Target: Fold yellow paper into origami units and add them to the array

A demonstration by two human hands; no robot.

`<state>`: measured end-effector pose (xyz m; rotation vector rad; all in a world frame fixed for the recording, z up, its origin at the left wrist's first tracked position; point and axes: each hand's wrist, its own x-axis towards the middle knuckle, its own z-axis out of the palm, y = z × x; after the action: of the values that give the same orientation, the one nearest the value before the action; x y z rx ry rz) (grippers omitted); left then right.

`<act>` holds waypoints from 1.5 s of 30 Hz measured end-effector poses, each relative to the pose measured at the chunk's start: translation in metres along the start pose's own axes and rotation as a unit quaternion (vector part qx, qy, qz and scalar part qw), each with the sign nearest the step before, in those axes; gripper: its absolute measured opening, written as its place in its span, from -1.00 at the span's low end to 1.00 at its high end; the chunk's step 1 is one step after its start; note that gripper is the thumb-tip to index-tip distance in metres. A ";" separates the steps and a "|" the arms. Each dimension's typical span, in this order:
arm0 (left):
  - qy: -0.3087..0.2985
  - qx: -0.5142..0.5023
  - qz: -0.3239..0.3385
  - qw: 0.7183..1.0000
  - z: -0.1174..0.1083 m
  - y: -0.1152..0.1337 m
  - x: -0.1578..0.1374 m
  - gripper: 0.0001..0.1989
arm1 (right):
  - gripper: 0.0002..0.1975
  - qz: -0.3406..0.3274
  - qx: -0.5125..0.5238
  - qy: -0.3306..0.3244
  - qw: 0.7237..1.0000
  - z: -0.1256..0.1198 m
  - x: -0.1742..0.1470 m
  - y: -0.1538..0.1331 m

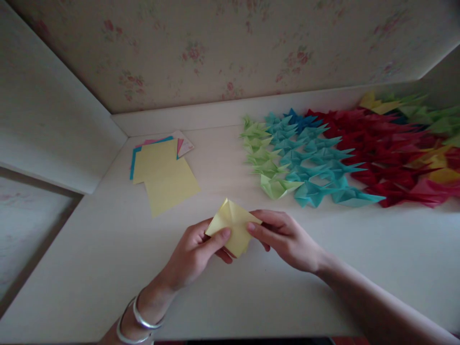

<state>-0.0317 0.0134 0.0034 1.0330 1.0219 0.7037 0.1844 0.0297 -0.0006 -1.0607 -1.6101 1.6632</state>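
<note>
A folded piece of yellow origami paper [234, 215], diamond-shaped with a crease down its middle, is held between both hands just over the white desk. My left hand [196, 247] grips its left side, thumb on top and fingers underneath. On the opposite corner, my right hand [287, 239] pinches the paper between thumb and fingers. Part of a lower layer peeks out below the diamond. The fingers behind the paper are partly hidden.
Loose yellow sheets [172, 184] lie left on the desk [230, 306], over blue and pink paper. Rows of folded paper cranes, light green [276, 186], turquoise [312, 191] and red [398, 179], cover the right side. A floral wall [201, 62] rises behind; a white panel [53, 96] stands left.
</note>
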 end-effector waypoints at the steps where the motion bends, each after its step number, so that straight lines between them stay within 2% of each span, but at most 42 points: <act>1: -0.005 -0.010 -0.004 1.000 0.000 0.000 0.000 -0.76 | -0.66 0.000 -0.005 0.004 1.000 0.000 0.000 0.000; 5: -0.011 -0.021 -0.018 1.000 0.000 0.000 -0.002 -0.70 | -0.62 0.031 0.030 -0.011 0.999 -0.003 0.001 0.001; 11: -0.014 0.014 0.007 1.000 0.003 -0.002 -0.004 -0.71 | -0.60 0.082 0.135 -0.040 0.987 -0.003 0.002 0.003; 17: -0.016 0.024 -0.012 1.000 0.002 0.001 -0.002 -0.68 | -0.60 0.070 0.112 -0.049 0.990 -0.002 0.002 0.002; 21: -0.030 0.028 0.001 0.999 -0.002 0.007 -0.005 -0.72 | -0.66 0.062 0.177 -0.072 0.980 -0.003 0.002 0.003; 27: -0.059 -0.076 -0.006 0.995 -0.008 0.002 -0.010 -0.77 | -0.75 0.090 0.325 -0.065 0.939 -0.004 -0.001 0.008; 32: -0.081 -0.164 0.017 0.983 -0.006 -0.004 -0.009 -0.83 | -0.83 0.113 0.372 -0.061 0.919 0.000 -0.002 0.005; 35: -0.067 -0.188 0.015 0.980 -0.002 -0.001 -0.009 -0.92 | -0.85 0.116 0.398 -0.074 0.907 0.002 -0.001 0.004; 38: -0.056 -0.213 0.005 0.975 0.000 0.002 -0.010 -0.90 | -0.84 0.103 0.424 -0.081 0.896 0.003 -0.001 0.006; 40: -0.063 -0.206 0.002 0.977 0.000 0.003 -0.010 -0.83 | -0.78 0.082 0.418 -0.071 0.902 0.004 -0.002 0.008; 42: -0.060 -0.184 0.001 0.981 -0.001 0.002 -0.009 -0.75 | -0.71 0.058 0.369 -0.051 0.926 0.004 -0.002 0.011; 45: 0.008 -0.111 0.001 0.994 -0.001 -0.001 -0.005 -0.74 | -0.73 0.036 0.224 -0.002 0.974 0.004 -0.002 0.012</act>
<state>-0.0345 0.0095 0.0043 0.8364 0.9333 0.8089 0.1832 0.0252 -0.0129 -0.8856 -1.1268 1.9549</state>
